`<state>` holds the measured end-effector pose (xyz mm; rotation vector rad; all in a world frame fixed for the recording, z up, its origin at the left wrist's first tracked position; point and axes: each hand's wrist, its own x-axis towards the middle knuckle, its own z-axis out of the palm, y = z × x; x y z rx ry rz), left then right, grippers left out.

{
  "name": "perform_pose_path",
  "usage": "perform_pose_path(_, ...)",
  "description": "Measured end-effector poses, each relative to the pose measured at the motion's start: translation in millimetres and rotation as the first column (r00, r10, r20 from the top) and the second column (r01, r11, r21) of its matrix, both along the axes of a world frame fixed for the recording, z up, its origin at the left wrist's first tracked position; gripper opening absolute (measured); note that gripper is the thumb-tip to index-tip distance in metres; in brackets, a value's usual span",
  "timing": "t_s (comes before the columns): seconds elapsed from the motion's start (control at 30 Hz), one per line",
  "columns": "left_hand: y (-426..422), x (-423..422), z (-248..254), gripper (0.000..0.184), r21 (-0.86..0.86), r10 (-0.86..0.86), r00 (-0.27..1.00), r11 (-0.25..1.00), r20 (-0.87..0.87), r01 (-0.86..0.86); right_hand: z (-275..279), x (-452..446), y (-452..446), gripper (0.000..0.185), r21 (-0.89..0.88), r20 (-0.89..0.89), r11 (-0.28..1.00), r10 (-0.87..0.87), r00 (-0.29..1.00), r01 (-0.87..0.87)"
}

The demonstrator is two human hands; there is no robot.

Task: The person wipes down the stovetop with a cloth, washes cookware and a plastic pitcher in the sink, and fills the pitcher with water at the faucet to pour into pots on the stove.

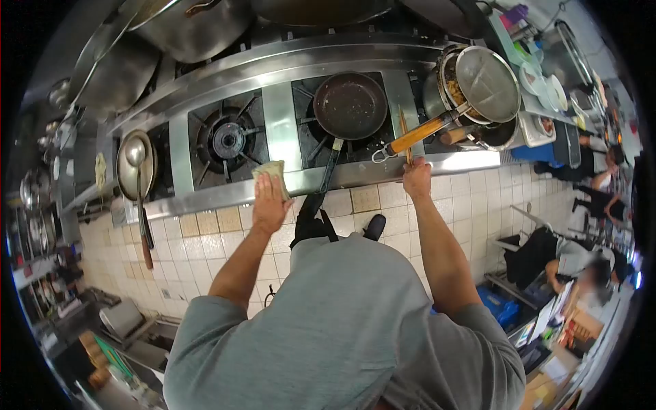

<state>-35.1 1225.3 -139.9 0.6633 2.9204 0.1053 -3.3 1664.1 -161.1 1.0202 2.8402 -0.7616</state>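
Note:
My left hand (271,199) presses a folded beige cloth (272,176) onto the steel strip at the stove's front, just right of an unlit burner (228,139). My right hand (417,179) is closed around the lower end of thin wooden sticks, perhaps chopsticks (404,135), at the front edge. Between my hands, a dark frying pan (350,106) sits on a burner with its handle towards me. Right of the sticks, a strainer (487,83) with a wooden handle rests over a pot of brown food (452,80).
At the left, a pan (128,166) holds a ladle (136,154). Large pots (195,34) stand behind the stove. Bowls (552,92) and a tray (536,130) are at the right. A person (581,266) is at the lower right; others stand farther back.

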Motion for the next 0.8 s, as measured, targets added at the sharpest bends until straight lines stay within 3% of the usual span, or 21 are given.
perform_pose_path(0.1,5.4,19.9,-4.5,0.098,-0.032,0.093,0.995,0.995,-0.022,-0.094,-39.6,29.0,24.4,0.031,0.128,-0.172,0.969,0.231,0.958,-0.21)
perform_pose_path(0.13,18.4,27.0,-3.0,0.102,-0.032,0.145,0.989,0.989,-0.042,-0.146,-26.3,40.6,24.4,0.031,0.116,-0.173,0.971,0.227,0.958,-0.209)
perform_pose_path(0.2,56.3,32.0,-2.4,0.109,-0.011,0.236,0.968,0.971,-0.09,-0.238,5.9,60.3,34.5,0.027,-0.068,-0.101,0.98,0.182,0.978,-0.19)
perform_pose_path(0.3,138.2,48.3,-8.1,0.108,0.074,0.206,0.977,0.977,-0.055,-0.202,17.3,127.1,69.6,0.021,-0.171,-0.155,0.95,0.234,0.96,-0.26)
perform_pose_path(0.33,174.9,51.9,9.6,0.106,0.023,0.212,0.977,0.977,0.013,-0.212,18.0,156.6,83.6,0.017,-0.217,-0.174,0.942,0.222,0.959,-0.257)
perform_pose_path(0.4,233.0,52.8,-8.2,0.104,0.148,0.166,0.981,0.973,0.104,-0.18,33.4,222.8,107.4,0.01,-0.265,-0.197,0.931,0.201,0.96,-0.25)
perform_pose_path(0.47,292.0,57.0,-14.3,0.101,0.171,0.052,0.999,0.984,-0.005,-0.05,35.8,296.7,131.4,0.007,-0.311,-0.157,0.942,0.078,0.984,-0.125)
perform_pose_path(0.5,336.5,60.2,-15.9,0.101,0.202,-0.028,0.999,0.979,0.022,0.023,19.0,376.3,151.0,0.002,-0.228,-0.08,0.973,-0.062,0.995,0.042)
perform_pose_path(0.53,369.5,62.5,-15.7,0.1,0.238,-0.105,0.993,0.967,0.045,0.092,-45.8,453.4,181.3,0.001,-0.503,-0.05,0.822,-0.337,0.94,0.268)
perform_pose_path(0.57,394.1,64.2,-19.2,0.1,0.246,-0.119,0.992,0.964,0.044,0.105,12.1,458.5,160.7,0.003,-0.151,0.023,0.969,-0.196,0.98,0.197)
perform_pose_path(0.63,443.7,70.6,-27.8,0.1,0.275,-0.269,0.962,0.923,-0.036,0.269,-38.9,561.3,177.5,0.011,-0.248,0.036,0.872,-0.427,0.904,0.422)
perform_pose_path(0.73,521.1,76.8,-27.1,0.098,0.275,-0.348,0.938,0.901,0.002,0.334,9.9,602.1,142.8,0.013,-0.058,0.145,0.827,-0.548,0.824,0.56)
perform_pose_path(0.8,565.8,77.5,-23.4,0.097,0.214,-0.41,0.912,0.891,-0.005,0.402,-5.7,647.5,125.0,0.014,-0.011,0.094,0.799,-0.598,0.796,0.602)
